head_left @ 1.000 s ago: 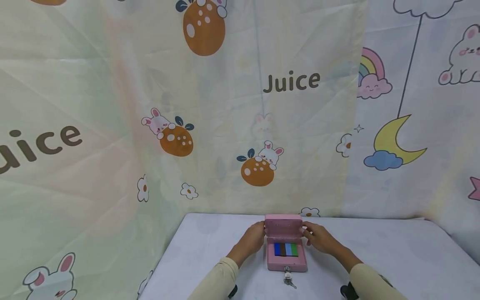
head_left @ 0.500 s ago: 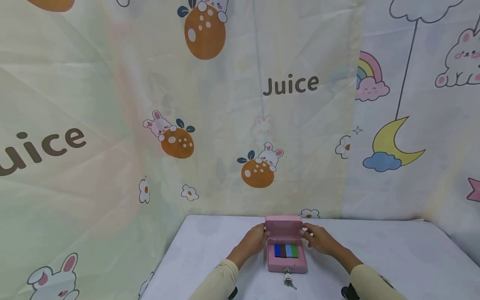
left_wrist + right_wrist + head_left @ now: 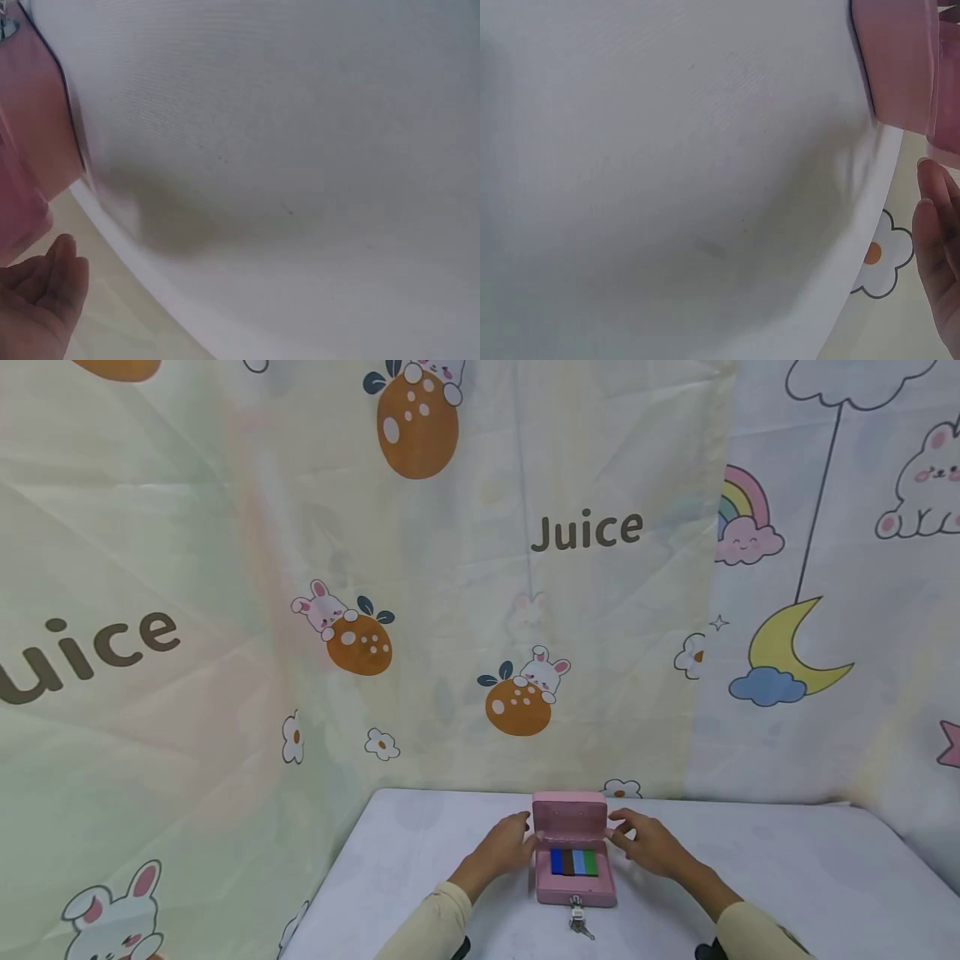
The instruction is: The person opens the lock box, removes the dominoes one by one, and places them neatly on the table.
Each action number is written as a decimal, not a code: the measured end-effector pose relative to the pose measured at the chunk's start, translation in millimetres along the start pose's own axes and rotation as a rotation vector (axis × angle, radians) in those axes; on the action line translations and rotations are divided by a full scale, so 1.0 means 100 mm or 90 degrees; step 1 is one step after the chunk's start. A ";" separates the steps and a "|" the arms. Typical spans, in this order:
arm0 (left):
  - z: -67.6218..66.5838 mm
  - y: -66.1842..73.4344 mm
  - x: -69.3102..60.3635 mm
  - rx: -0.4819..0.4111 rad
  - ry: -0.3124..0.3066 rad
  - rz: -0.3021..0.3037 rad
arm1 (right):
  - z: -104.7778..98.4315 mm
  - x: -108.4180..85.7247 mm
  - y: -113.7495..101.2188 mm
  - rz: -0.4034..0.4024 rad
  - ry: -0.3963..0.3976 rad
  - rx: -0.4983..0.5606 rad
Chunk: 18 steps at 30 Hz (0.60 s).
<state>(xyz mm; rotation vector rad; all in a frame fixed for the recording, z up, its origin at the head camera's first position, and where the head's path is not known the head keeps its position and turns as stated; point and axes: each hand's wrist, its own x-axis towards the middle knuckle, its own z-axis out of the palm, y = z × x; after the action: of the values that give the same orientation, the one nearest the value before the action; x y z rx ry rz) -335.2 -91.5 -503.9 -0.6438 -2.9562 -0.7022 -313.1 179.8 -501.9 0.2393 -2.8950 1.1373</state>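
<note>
The left hand (image 3: 504,845) and right hand (image 3: 654,847), relaxed grips empty, flank the pink rectangular box lid (image 3: 570,818), seemingly self-supporting.

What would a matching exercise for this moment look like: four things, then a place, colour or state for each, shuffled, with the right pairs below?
1. Lid
2. Keys
3. Coloured strips
4. Printed moon

A. inside the pink box
B. yellow
C. raised open
D. at the pink box's near side

Pairs: 1-C, 2-D, 3-A, 4-B
</note>
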 end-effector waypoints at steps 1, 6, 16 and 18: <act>-0.01 0.00 -0.02 0.005 -0.010 -0.007 | -0.01 -0.01 0.00 -0.004 0.002 0.003; -0.03 -0.01 -0.09 0.010 -0.046 -0.024 | -0.04 -0.07 -0.01 -0.033 0.003 0.026; -0.02 0.00 -0.19 0.006 -0.088 -0.010 | -0.05 -0.10 -0.15 -0.088 -0.037 0.058; 0.00 0.01 -0.20 0.012 -0.093 -0.002 | -0.04 -0.09 -0.18 -0.104 -0.055 0.068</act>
<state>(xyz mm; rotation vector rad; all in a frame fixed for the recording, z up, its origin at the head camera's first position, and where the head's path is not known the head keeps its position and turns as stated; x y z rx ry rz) -316.6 -99.0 -506.0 -0.7180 -3.0926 -0.6547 -301.8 170.7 -488.1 0.5284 -2.8254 1.2848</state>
